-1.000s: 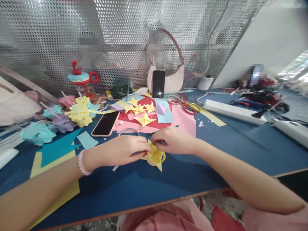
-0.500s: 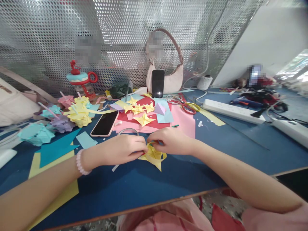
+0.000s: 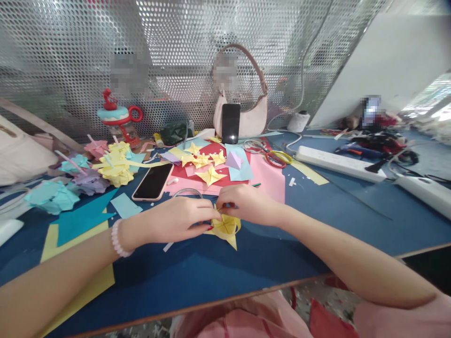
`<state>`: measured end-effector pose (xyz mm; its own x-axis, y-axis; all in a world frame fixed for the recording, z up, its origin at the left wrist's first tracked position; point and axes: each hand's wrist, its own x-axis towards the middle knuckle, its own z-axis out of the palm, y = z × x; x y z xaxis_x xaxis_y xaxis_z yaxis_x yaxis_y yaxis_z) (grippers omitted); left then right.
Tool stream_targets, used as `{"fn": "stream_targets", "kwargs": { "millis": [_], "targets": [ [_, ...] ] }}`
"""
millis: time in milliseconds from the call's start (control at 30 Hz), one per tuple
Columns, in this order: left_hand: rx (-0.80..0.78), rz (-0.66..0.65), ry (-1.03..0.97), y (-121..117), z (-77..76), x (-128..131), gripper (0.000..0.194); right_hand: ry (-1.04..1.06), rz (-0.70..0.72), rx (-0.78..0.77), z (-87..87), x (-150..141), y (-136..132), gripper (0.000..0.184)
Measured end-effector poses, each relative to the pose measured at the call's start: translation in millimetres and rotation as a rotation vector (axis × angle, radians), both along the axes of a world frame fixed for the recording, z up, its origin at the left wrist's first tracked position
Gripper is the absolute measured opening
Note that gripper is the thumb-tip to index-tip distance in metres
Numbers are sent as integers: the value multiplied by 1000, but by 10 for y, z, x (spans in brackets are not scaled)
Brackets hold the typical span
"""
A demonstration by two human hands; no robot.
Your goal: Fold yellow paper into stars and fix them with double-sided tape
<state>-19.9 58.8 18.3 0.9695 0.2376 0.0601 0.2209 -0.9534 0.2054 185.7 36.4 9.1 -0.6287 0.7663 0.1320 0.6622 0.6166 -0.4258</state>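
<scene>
Between my hands is a yellow folded-paper flower [image 3: 225,227], with pointed petals and a loop of paper curving at its right side. My left hand [image 3: 183,217], a beaded bracelet at its wrist, pinches the flower's upper left part. From above right, my right hand [image 3: 244,204] is closed on the flower's upper edge, its fingertips meeting those of the left. The fingers cover the spot where they grip. Just beyond lie several yellow folded-paper stars [image 3: 211,175] on red and pink sheets.
A phone [image 3: 153,181] lies left of the stars. Colourful paper flowers [image 3: 120,170] and teal paper [image 3: 82,218] are farther left. Scissors [image 3: 276,158], a power strip [image 3: 340,163] and a thin wire occupy the right. Another phone [image 3: 230,123] leans on a handbag [image 3: 255,115].
My left fingertips have shifted slightly right over the flower, and the right fingers have curled a little more. The paper loop at its right sits closer in.
</scene>
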Motion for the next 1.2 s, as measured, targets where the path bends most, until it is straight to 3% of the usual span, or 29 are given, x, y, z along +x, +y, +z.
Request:
{"fn": "stream_targets", "kwargs": {
  "millis": [333, 633, 900, 1200],
  "targets": [
    [68, 69, -42, -36, 13, 39, 22, 42, 47, 34, -12, -12, -8, 19],
    [116, 49, -35, -42, -25, 28, 25, 42, 15, 21, -37, -6, -2, 19],
    [83, 5, 4, -37, -17, 25, 21, 85, 15, 37, -53, -18, -2, 17],
    [14, 43, 30, -30, 21, 21, 19, 68, -11, 22, -33, -24, 8, 15]
  ]
}}
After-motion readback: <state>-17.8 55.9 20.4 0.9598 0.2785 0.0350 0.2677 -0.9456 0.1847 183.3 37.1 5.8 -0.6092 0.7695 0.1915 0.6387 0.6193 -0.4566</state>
